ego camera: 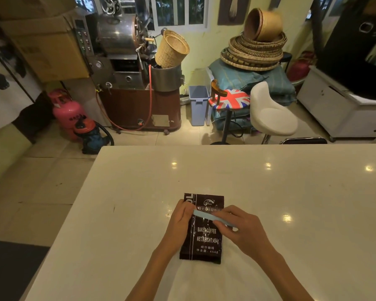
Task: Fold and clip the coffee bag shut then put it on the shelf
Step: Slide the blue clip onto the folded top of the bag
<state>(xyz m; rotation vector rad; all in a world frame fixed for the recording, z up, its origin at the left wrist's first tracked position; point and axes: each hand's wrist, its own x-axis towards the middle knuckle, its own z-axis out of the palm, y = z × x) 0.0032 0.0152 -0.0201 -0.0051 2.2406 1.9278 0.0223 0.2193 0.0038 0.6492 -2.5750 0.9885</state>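
A dark brown coffee bag (204,240) printed "BAKED COFFEE" lies flat on the white table (291,203), near its front edge. A long light-blue clip (206,216) lies slantwise across the bag's upper part. My right hand (241,229) grips the clip's right end, fingers curled over it. At the bag's left edge, level with the clip's left end, my left hand (180,222) holds the bag, with the thumb near the clip's tip. No shelf is in view.
Beyond the table stand a white stool (271,114), a flag-patterned stool (230,101) and a blue bin (198,107). A coffee roaster (126,61), a pink gas cylinder (67,111) and stacked woven baskets (256,46) line the far wall.
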